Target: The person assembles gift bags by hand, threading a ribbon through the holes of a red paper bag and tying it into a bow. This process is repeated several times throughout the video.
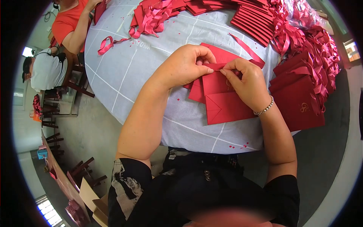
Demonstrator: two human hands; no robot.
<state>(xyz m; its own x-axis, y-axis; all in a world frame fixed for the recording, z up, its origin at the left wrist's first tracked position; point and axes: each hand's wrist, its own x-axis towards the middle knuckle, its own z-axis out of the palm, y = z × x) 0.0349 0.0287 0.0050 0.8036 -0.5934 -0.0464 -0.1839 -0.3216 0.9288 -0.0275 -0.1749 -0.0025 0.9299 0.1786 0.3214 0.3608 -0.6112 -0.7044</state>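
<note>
A red paper gift bag (228, 108) lies flat before me, its folded bottom flap toward my body. At its top edge, the fingers of my left hand (189, 64) are closed in a pinch. Close beside it, my right hand (247, 81) pinches the same edge with thumb and forefinger, a beaded bracelet on its wrist. Between the fingertips runs a narrow red strip; whether it is ribbon or the bag's rim I cannot make out. A red ribbon (247, 49) curves out beyond my right hand. More flat red bags (213, 53) lie underneath.
Finished-looking bags with ribbon handles (302, 94) crowd the table's right side. Stacked flat bags (252, 23) and a heap of ribbons (155, 17) lie at the back. A grey checked cloth (124, 75) covers the table. Another person in an orange top (70, 24) sits at the far left.
</note>
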